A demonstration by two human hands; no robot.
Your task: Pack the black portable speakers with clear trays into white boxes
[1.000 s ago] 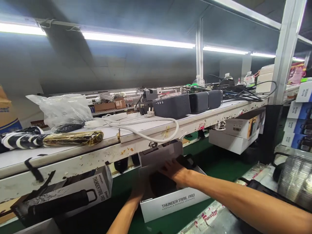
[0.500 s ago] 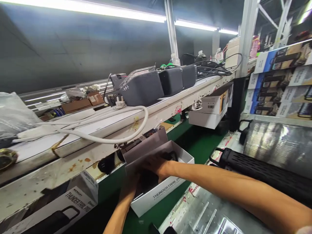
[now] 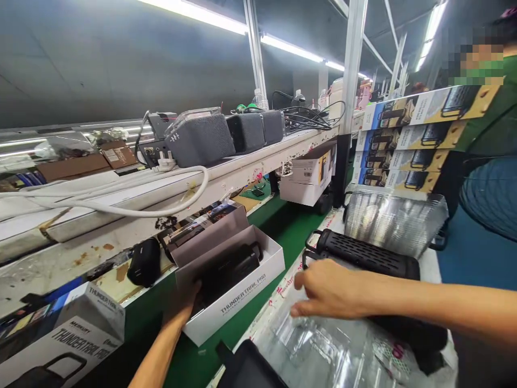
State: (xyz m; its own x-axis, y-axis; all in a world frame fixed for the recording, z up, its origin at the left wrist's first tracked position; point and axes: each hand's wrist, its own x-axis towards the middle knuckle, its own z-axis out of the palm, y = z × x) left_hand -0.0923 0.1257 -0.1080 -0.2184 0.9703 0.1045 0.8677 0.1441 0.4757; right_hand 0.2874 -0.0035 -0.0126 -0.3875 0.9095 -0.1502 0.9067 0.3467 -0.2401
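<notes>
A white open box (image 3: 242, 293), printed THUNDER TRAIL PRO, lies on the green belt with its lid folded back. Inside it rests a black portable speaker (image 3: 230, 272) with a handle at its far end. My left hand (image 3: 189, 302) is at the near left end of this box; its fingers are in shadow and mostly hidden. Out over the right-hand bench, my right hand (image 3: 323, 291) holds nothing, thumb and fingers apart. Below it are clear plastic trays (image 3: 311, 345), and just beyond it lies another black speaker (image 3: 367, 253) with a slotted grille.
Grey speakers (image 3: 202, 140) and a white cable (image 3: 161, 213) occupy the shelf above the belt. Another printed box (image 3: 81, 345) is at lower left. Stacked boxes (image 3: 404, 140) stand at right beside a person in green (image 3: 493, 113). A white box (image 3: 307, 183) sits farther along the belt.
My right hand has come out of the box and moved right, over the bench. My left hand stays at the box. The view has turned right.
</notes>
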